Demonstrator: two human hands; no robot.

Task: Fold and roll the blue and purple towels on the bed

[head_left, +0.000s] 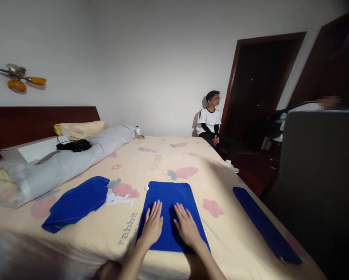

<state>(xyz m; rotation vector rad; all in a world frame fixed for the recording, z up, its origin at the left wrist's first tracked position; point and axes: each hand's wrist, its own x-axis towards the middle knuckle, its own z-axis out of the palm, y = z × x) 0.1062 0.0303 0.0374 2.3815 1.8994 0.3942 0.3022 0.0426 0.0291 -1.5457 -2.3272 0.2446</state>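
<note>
Fingers (155,210) extended forward, both hands (153,227) (187,227) palm-down, on blue cloth (169,193)

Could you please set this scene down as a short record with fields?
Left grip: bare hand, open, palm down over the left half of the flat blue cloth
Right grip: open, palm down over its right half
To the left: bunched blue cloth
To the right: narrow blue piece
Surface: patterned bed sheet
Background: seated person

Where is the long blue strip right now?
In the head view, the long blue strip lies near the right edge of the bed, to the right of the right hand and the flat blue cloth.
</note>
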